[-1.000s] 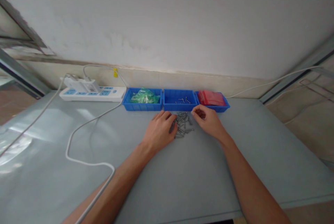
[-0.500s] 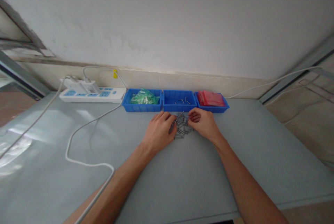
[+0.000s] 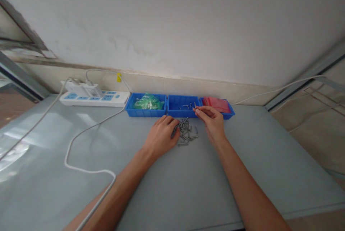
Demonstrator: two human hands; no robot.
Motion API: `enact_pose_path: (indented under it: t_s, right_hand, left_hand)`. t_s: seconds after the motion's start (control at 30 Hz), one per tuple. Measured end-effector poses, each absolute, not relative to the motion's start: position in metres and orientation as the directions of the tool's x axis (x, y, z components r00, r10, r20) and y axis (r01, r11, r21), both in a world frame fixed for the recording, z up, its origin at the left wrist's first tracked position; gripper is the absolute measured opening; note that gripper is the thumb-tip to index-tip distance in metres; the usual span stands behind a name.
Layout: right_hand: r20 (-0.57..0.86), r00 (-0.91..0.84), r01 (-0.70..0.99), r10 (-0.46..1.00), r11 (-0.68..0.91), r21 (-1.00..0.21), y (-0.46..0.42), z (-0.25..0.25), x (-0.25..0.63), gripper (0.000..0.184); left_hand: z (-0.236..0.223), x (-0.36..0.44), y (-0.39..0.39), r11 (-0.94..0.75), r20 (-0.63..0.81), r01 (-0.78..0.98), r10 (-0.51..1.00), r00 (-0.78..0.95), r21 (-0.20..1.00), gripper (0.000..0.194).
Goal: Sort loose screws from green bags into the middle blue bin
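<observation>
On the grey table lies a loose pile of metal screws. My left hand rests against the pile's left side, its fingers bent and the thumb apart from them, with nothing seen in its grip. Between thumb and forefinger my right hand pinches one screw, held upright near the right front corner of the middle blue bin. A few screws lie on the floor of that bin.
Left of the middle bin stands a blue bin with green plastic bags; right of it, another blue bin has red bags. A white power strip with plugged-in adapters sits by the wall. A white cable crosses the left side.
My right hand has moved up from the pile's right side to the middle bin, a screw now pinched in its fingers. My left hand has stayed nearly in place by the pile.
</observation>
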State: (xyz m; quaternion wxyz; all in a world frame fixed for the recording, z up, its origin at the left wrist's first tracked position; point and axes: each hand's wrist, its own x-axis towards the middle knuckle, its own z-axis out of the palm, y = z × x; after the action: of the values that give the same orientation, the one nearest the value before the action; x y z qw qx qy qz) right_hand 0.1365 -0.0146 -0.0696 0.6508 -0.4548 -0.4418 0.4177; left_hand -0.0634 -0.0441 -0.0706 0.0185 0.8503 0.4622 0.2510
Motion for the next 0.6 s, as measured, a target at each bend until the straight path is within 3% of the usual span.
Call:
enact_pose_path:
  t_s: [0.13, 0.23, 0.3, 0.4, 0.5, 0.6]
  right_hand:
    - [0.302, 0.273, -0.055, 0.913, 0.329, -0.943, -0.014, -0.069, 0.138, 0.024]
    - [0.350, 0.177, 0.208, 0.920, 0.313, -0.927, -0.021, -0.065, 0.151, 0.020]
    - [0.354, 0.024, 0.453, 0.935, 0.306, -0.837, -0.026, -0.062, 0.163, 0.020]
    - [0.295, -0.210, 0.752, 0.932, 0.346, -0.560, -0.031, -0.058, 0.178, 0.008]
    - [0.233, -0.268, 0.855, 0.935, 0.342, -0.390, -0.032, -0.058, 0.188, 0.006]
    - [0.205, -0.251, 0.864, 0.946, 0.314, -0.394, -0.030, -0.062, 0.193, 0.012]
  left_hand:
    - [-0.068, -0.072, -0.038, -0.573, 0.397, 0.764, 0.801, 0.448, 0.296, 0.023]
    - [-0.065, -0.082, -0.034, -0.584, 0.358, 0.731, 0.806, 0.471, 0.353, 0.024]
    - [-0.064, -0.089, -0.031, -0.597, 0.311, 0.703, 0.802, 0.510, 0.386, 0.023]
    - [-0.065, -0.096, -0.027, -0.604, 0.253, 0.685, 0.795, 0.551, 0.408, 0.023]
    - [-0.068, -0.099, -0.025, -0.595, 0.252, 0.691, 0.802, 0.541, 0.410, 0.024]
    - [-0.070, -0.098, -0.025, -0.584, 0.257, 0.705, 0.812, 0.525, 0.403, 0.023]
